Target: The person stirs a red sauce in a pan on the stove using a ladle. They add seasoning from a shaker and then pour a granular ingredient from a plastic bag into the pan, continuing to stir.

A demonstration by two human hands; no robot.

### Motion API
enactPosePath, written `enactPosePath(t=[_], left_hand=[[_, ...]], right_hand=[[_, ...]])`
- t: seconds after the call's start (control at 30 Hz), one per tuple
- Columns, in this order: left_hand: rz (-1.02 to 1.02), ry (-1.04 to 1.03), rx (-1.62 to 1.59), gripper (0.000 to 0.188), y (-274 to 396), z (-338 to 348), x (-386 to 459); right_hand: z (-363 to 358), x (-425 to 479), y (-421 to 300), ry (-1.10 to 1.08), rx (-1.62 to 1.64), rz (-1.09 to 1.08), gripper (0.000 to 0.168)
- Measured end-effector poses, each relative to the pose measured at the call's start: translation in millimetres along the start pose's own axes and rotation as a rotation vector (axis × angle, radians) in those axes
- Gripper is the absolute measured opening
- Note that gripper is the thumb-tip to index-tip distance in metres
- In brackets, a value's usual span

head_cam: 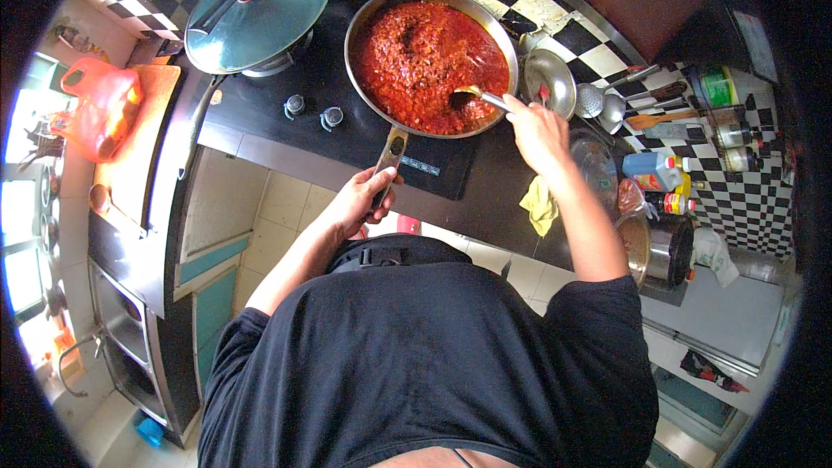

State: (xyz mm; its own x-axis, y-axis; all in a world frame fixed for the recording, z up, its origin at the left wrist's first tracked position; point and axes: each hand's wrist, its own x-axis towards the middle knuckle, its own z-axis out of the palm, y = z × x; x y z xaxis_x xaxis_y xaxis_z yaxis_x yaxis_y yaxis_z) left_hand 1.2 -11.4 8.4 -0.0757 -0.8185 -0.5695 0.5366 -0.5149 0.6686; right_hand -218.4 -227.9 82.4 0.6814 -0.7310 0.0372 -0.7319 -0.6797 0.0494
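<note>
A wide metal pan (351,64) sits on the black cooktop, filled with a chunky, oily red sauce (416,58). My left hand (370,198) is wrapped around the pan's long handle (392,151), below the rim. Over the pan's right side, my right hand (539,130) grips a metal-handled cooking utensil (492,100). Its head rests in the sauce, partly sunk, so I cannot tell whether it is a ladle or a turner.
Left of the pan, a glass-lidded wok (260,13) stands on the cooktop (273,101). A metal bowl (549,81), a yellow cloth (539,208) and several bottles (650,172) lie right. A cutting board (146,136), red plastic bag (101,107) and sink (120,312) are far left.
</note>
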Motion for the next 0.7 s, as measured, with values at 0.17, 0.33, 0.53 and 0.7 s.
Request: enactPosePath(t=[0.17,0.33,0.53,0.7], left_hand=[[0.004,0.011,0.016,0.035,0.3,-0.7,-2.0],[-0.006,0.008,0.015,0.036,-0.3,-1.9,-1.2],[-0.010,-0.012,0.018,0.035,0.5,0.4,1.8],[-0.002,0.021,0.008,0.034,-0.1,-1.7,-0.4]], right_hand=[[36.6,25.7,-11.7,0.111,0.019,0.060,0.032],[55.5,60.8,-13.1,0.150,0.140,0.152,0.029],[105.9,97.5,-1.3,0.179,0.326,0.161,0.026],[69.0,85.6,-14.1,-0.493,1.356,0.554,0.024]])
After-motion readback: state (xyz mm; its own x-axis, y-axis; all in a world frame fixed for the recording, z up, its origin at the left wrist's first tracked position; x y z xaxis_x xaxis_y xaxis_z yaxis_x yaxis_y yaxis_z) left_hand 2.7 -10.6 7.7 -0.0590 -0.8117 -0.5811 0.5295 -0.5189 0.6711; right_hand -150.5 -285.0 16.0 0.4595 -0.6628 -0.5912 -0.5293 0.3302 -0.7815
